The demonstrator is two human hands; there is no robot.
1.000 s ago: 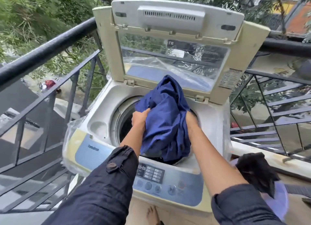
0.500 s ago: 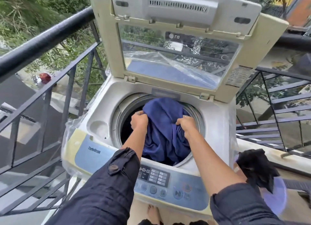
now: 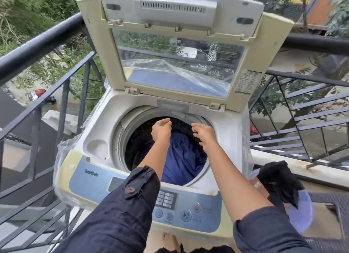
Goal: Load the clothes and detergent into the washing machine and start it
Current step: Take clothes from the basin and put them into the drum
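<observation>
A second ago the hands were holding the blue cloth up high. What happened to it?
The blue cloth went down into the drum. The left hand and right hand let go and now hover empty over the opening. The lid stayed open, and the black cloth is still hanging at the right.

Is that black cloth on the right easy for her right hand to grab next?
Probably yes. The black cloth hangs over the tub's edge beside the washer, uncovered, and the right hand looks empty above the drum.
</observation>
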